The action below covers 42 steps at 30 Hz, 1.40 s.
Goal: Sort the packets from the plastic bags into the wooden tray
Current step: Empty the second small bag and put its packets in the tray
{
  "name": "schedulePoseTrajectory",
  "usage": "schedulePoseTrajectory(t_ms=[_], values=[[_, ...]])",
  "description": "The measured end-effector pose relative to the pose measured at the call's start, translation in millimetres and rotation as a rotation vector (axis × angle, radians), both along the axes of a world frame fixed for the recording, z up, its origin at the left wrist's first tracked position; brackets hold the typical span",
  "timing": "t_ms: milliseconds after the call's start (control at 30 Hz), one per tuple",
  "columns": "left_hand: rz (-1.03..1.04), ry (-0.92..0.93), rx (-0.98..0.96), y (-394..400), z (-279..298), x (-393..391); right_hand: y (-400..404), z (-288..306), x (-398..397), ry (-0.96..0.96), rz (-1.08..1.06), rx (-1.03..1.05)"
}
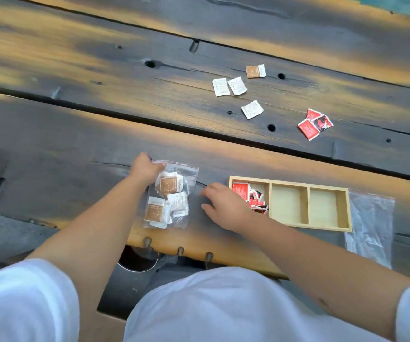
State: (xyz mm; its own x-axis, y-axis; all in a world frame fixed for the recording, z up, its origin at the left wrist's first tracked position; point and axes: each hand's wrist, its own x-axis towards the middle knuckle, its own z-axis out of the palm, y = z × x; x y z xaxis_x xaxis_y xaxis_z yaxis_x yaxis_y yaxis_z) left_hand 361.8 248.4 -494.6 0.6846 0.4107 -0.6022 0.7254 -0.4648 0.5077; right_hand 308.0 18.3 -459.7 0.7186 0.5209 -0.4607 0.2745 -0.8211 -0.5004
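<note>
Left hand (145, 169) grips the sealed top edge of a clear plastic bag (189, 175) lying flat on the worktop (50, 149), near its front edge. Right hand (226, 206) rests just right of the bag, fingers loosely spread and holding nothing. Inside the bag sit brown and white packets (166, 202), likely light, thin and slippery, so the bag would sag if lifted by one corner; pinching both sides of the zip strip seems the best hold. Just right of that hand lies a wooden tray (347, 211) with three compartments: red packets (241, 191) fill the left one, the other two are bare. An empty bag (371, 225) lies beyond the tray's right end. Farther back, well apart, loose white packets (236, 88), one brown packet (255, 71) and more red ones (315, 124) lie scattered, with open wood around them.
</note>
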Motion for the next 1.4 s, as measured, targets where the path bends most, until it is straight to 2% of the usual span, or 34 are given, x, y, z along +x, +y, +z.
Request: schedulePoseTrajectory(t_ms=[67,200,233,333,533,800,933,1033,1100,1200,1300,1400], values=[[-0.062,-0.068,-0.077,-2.5,8.4,-3.6,14.6,4.5,2.2,0.13,-0.216,0.063],[-0.157,-0.219,-0.244,-12.1,48.0,-31.4,41.8,23.5,6.5,0.708,-0.892,0.399],[-0.171,-0.256,-0.297,-14.0,57.5,-42.8,46.7,29.8,7.7,0.787,-1.012,0.453],[-0.21,-0.312,-0.388,-18.0,77.2,-79.7,54.9,45.7,4.9,0.774,-1.185,0.504],[-0.249,-0.309,-0.485,-20.0,81.0,-116.9,52.1,68.4,-22.8,0.732,-1.114,0.633],[-0.456,-0.249,-0.394,-34.0,75.9,-129.4,53.4,69.2,-49.0,0.455,-0.991,0.406],[-0.303,-0.184,-0.534,-38.2,81.3,-134.4,46.6,69.1,-56.3,0.456,-0.93,0.422],[-0.21,-0.168,-0.527,-37.6,85.6,-132.1,43.2,71.6,-61.0,0.455,-0.88,0.427],[-0.193,-0.149,-0.544,-39.9,91.0,-129.9,42.9,73.5,-62.3,0.376,-0.834,0.397],[-0.118,-0.072,-0.679,-45.1,101.5,-125.9,42.1,76.7,-62.2,0.255,-0.722,0.345],[-0.097,-0.042,-0.696,-45.0,106.6,-120.9,39.2,78.7,-61.1,0.295,-0.679,0.407],[-0.111,-0.022,-0.674,-42.0,110.5,-118.8,34.7,81.5,-59.5,0.393,-0.74,0.497]])
